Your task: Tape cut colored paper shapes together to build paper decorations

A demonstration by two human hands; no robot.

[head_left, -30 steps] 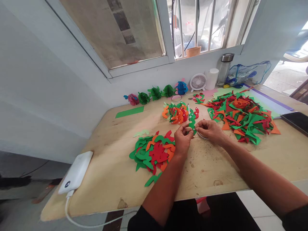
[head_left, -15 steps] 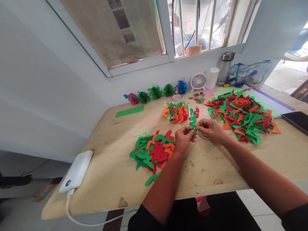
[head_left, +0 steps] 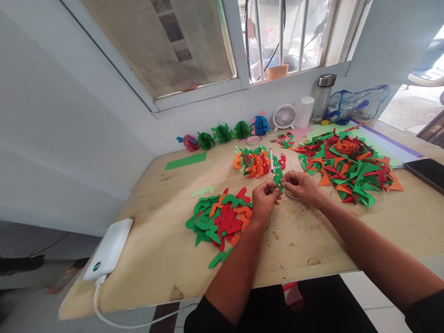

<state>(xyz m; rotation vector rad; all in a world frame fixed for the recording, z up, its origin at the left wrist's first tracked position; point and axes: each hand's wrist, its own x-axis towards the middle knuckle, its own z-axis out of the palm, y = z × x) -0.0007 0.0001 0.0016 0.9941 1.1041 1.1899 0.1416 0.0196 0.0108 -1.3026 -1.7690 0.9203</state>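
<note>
**Tight pinch over here, dead centre**

So I've got the left hand nearly closed, thumb and finger pinching a green paper cutout near the middle of the table. The right hand is curled in beside it, fingertips together at the cutout's edge; can't tell from my feed if they're gripping anything. A white ring sits partly under that hand. Just past the cutout there's a pen and some white-spotted pieces. Left side, a heap of cutouts; right side, a big scrap pile. Small white fan by the wall.
</note>
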